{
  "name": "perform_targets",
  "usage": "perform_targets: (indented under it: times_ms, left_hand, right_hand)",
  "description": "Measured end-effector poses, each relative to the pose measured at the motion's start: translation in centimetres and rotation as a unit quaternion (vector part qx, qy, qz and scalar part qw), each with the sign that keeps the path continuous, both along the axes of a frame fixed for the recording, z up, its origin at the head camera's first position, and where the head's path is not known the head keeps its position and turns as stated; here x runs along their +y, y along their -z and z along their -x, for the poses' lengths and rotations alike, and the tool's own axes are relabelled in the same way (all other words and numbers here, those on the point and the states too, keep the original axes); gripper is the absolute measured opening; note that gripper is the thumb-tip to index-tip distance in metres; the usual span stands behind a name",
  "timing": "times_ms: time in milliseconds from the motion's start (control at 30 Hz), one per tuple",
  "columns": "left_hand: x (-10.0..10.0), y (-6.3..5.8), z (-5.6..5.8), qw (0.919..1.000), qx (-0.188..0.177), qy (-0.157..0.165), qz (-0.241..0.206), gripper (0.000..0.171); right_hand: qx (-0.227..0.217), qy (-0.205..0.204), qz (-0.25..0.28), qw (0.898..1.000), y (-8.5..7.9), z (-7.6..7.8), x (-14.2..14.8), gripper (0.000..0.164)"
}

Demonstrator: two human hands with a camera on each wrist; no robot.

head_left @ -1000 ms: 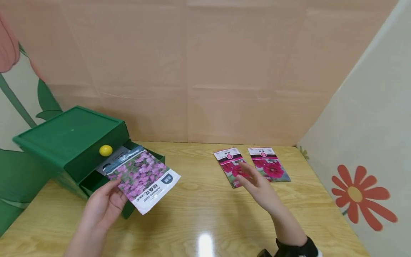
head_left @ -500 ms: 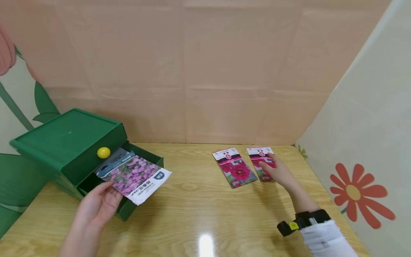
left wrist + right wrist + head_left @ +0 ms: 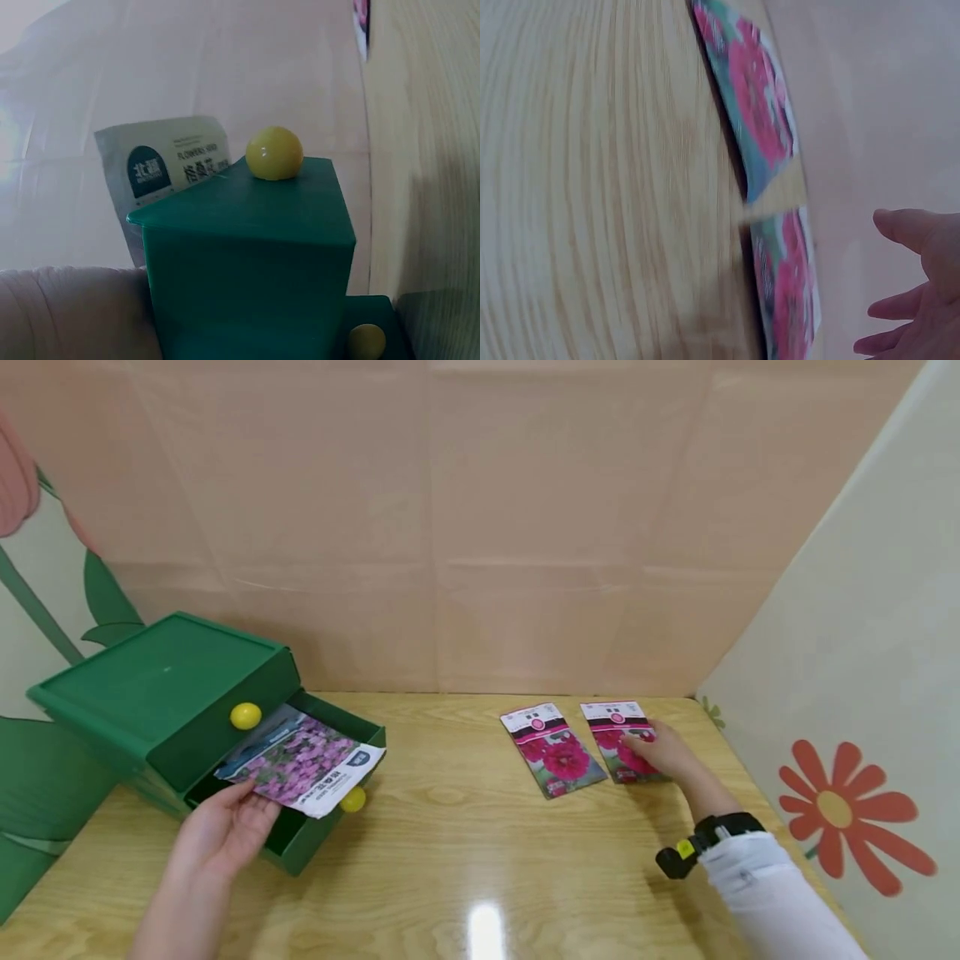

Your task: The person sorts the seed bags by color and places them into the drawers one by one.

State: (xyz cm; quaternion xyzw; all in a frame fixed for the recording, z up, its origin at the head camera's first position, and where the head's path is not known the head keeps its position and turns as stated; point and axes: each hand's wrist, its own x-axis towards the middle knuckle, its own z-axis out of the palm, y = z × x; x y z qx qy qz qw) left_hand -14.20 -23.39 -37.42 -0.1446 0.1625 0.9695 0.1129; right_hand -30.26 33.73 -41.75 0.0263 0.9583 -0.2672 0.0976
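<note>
Over the open drawer [image 3: 306, 845], left hand [image 3: 228, 832] is pinching purple packet [image 3: 303, 764]; rightward, right hand [image 3: 666, 750], fingers released, is hovering near pink packet [image 3: 619, 747].

We note a wood-grain tabletop [image 3: 442, 860], a creased peach backdrop [image 3: 540, 518] behind it, a red-petalled flower [image 3: 834, 808] on the pale right wall [image 3: 855, 652], a pink bloom [image 3: 13, 485] at left.

"How many red-flowered packets [image 3: 553, 750]?"
"Two, on the far right."
"Others?"
"One purple-flowered packet [image 3: 303, 764], left (a grey thing [image 3: 273, 724] behind it is too hidden to count)."
"Yellow knobs [image 3: 246, 716]?"
"Two, on one green cabinet [image 3: 165, 668] with one pulled-out drawer [image 3: 318, 832]."
"What else?"
"One wooden table [image 3: 450, 835], one left hand [image 3: 227, 828], one right hand [image 3: 665, 750]."
</note>
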Motion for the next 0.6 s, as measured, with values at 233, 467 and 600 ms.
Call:
perform_targets:
  times_ms: [233,467,600]
  left_hand:
    - [0.3,-1.4,0.6,0.9974,-0.032,-0.024,-0.061,0.053]
    - [0.2,-1.9,1.6,0.9936,-0.045,-0.032,-0.098,0.05]
    - [0.3,-2.1,2.4,0.9941,-0.051,-0.035,-0.089,0.05]
  right_hand:
    - [0.013,-0.051,0.034,0.998,-1.1,-1.8,-6.7,0.087]
    - [0.049,-0.127,0.109,0.985,-2.2,-5.3,-15.2,0.07]
    - [0.053,-0.172,0.185,0.966,-2.7,-7.4,-19.6,0.058]
